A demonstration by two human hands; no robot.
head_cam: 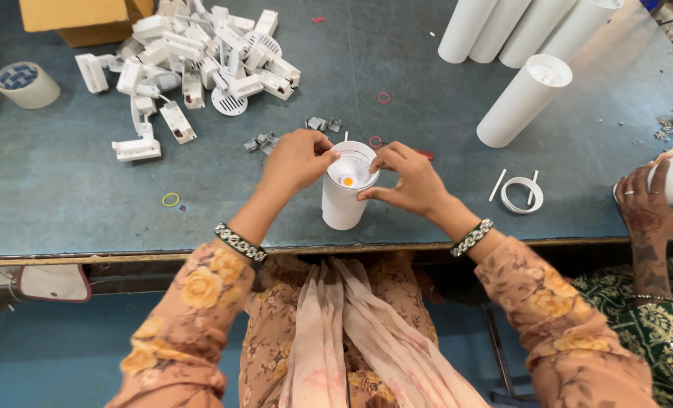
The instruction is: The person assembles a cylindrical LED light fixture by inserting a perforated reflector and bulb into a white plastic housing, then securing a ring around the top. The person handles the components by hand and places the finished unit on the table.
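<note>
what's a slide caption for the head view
Both hands, left hand and right hand, grip the rim of an upright white cylinder lamp.

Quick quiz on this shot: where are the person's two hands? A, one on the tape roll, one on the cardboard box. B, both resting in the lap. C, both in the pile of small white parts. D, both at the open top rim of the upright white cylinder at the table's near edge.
D: the left hand and right hand pinch the rim of the upright white cylinder from either side, far from the pile of white parts.

The far cardboard box [79, 17] and white tubes [502, 26] are cut off (top edge); small grey bits [323, 123] are perhaps clips.
</note>
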